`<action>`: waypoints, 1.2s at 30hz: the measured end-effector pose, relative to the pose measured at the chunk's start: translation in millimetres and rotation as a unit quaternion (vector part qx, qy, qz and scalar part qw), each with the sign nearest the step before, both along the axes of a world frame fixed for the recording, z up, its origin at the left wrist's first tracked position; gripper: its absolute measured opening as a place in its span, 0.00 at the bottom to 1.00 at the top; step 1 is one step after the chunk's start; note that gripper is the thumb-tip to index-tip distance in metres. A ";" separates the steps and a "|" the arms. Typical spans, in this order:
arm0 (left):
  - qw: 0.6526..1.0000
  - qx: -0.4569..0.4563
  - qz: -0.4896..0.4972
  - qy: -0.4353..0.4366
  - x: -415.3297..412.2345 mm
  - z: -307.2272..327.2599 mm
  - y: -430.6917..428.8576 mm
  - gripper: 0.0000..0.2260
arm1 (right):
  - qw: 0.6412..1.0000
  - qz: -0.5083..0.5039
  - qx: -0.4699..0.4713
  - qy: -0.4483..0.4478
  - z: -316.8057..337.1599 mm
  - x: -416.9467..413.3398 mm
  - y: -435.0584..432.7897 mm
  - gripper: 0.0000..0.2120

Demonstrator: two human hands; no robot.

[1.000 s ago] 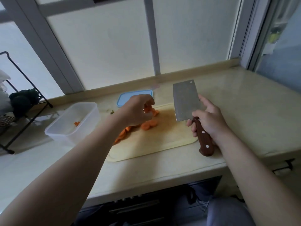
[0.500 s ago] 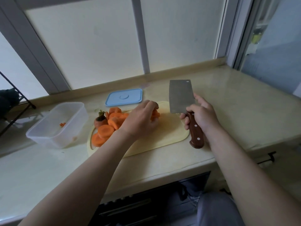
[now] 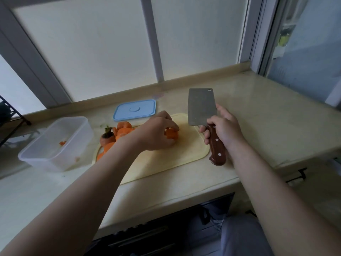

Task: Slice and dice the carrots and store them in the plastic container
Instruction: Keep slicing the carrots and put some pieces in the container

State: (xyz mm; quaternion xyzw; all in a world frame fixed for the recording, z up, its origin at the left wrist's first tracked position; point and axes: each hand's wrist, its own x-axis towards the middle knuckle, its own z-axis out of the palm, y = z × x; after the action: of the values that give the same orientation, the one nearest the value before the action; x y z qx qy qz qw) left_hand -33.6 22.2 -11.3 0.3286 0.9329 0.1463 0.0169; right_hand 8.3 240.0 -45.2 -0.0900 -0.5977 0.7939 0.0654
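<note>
Fingers (image 3: pixel 170 124) of L hand (image 3: pixel 156 133) curl on carrot slices (image 3: pixel 171 134) — R hand (image 3: pixel 226 126) grips cleaver (image 3: pixel 201 108).

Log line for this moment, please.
left hand: holding carrot slices on cutting board | right hand: gripping cleaver, blade clear of slices | container: few carrot bits inside | lid: off

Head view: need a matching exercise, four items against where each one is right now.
1. cleaver
2. blue lid
3. plastic container
4. carrot stem end

a. flat on the counter, behind the cutting board
b. at the board's left end
c. gripped by its handle in the right hand
d. on the counter, left of the board

Pairs: 1-c, 2-a, 3-d, 4-b
</note>
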 end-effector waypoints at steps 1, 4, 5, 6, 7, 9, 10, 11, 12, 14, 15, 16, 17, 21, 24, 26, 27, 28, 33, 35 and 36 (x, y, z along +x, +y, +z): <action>1.000 -0.005 0.000 -0.010 -1.1 1.3 0.1 0.17 | 1.000 0.003 0.001 0.001 0.7 1.1 0.0 0.30; 0.999 -0.020 0.004 -0.031 -2.5 6.6 1.2 0.18 | 1.000 0.009 0.001 0.007 4.1 4.5 -1.4 0.26; 0.999 -0.026 0.005 -0.036 -2.9 7.7 1.6 0.18 | 1.000 0.012 -0.001 0.009 5.3 5.5 -2.2 0.25; 0.999 -0.033 0.005 -0.040 -3.1 8.8 2.0 0.18 | 1.000 0.013 -0.003 0.010 5.6 6.0 -2.7 0.25; 0.998 -0.039 0.003 -0.043 -3.8 9.7 2.6 0.18 | 1.000 0.014 -0.006 0.009 6.2 6.6 -3.1 0.24; 0.998 -0.048 0.002 -0.048 -4.9 11.7 4.1 0.18 | 1.000 0.016 -0.008 0.008 6.1 6.9 -3.2 0.24; 0.997 -0.053 0.002 -0.051 -4.7 12.8 5.1 0.18 | 1.000 0.017 -0.009 0.007 6.0 6.8 -3.0 0.25; 0.997 -0.058 0.005 -0.053 -4.9 13.4 5.6 0.18 | 1.000 0.016 -0.011 0.006 6.2 7.0 -2.9 0.25; 0.996 -0.063 0.008 -0.056 -4.8 14.0 6.3 0.20 | 1.000 0.015 -0.014 0.006 6.4 7.0 -2.9 0.25; 0.995 -0.073 0.016 -0.066 -3.8 15.0 7.1 0.22 | 1.000 0.013 -0.019 0.007 6.8 7.2 -3.3 0.25; 0.994 -0.080 0.016 -0.070 -3.2 15.8 7.5 0.23 | 1.000 0.012 -0.020 0.007 7.1 7.4 -3.6 0.25; 0.994 -0.088 0.014 -0.070 -3.0 17.0 8.1 0.23 | 1.000 0.010 -0.020 0.007 6.5 7.1 -3.5 0.26; 0.993 -0.101 0.011 -0.068 -2.9 18.3 8.5 0.23 | 1.000 0.010 -0.020 0.006 6.0 6.9 -3.8 0.28; 0.988 -0.146 -0.007 -0.053 -3.4 22.2 10.0 0.17 | 1.000 0.005 -0.017 0.001 4.1 6.1 -2.6 0.32; 0.987 -0.152 -0.001 -0.049 -5.6 22.4 9.9 0.12 | 1.000 -0.001 -0.016 0.000 4.0 6.2 -3.4 0.33; 0.987 -0.155 0.003 -0.046 -7.2 21.7 9.8 0.12 | 1.000 -0.001 -0.014 0.001 4.0 6.2 -3.3 0.32; 0.987 -0.155 0.005 -0.045 -8.2 21.0 9.8 0.11 | 1.000 0.000 -0.014 0.000 4.3 6.1 -3.4 0.32; 0.987 -0.154 0.006 -0.044 -8.5 20.8 10.1 0.11 | 1.000 0.000 -0.014 0.000 4.0 5.7 -3.2 0.32; 0.987 -0.154 0.000 -0.042 -8.0 21.6 13.4 0.13 | 1.000 -0.002 -0.016 -0.005 4.0 5.9 -2.4 0.33; 0.987 -0.154 -0.005 -0.041 -7.5 22.3 14.8 0.12 | 1.000 0.000 -0.020 -0.005 4.3 6.2 -2.5 0.33; 0.987 -0.155 -0.004 -0.039 -7.7 21.9 15.1 0.12 | 1.000 0.001 -0.022 -0.004 4.4 6.3 -2.4 0.33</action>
State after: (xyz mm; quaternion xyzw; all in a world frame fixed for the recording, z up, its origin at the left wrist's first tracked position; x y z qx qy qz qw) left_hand -41.4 37.3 10.5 0.3202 0.9415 0.0121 0.1043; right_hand 14.5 237.6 -40.8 -0.0943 -0.5801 0.8068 0.0598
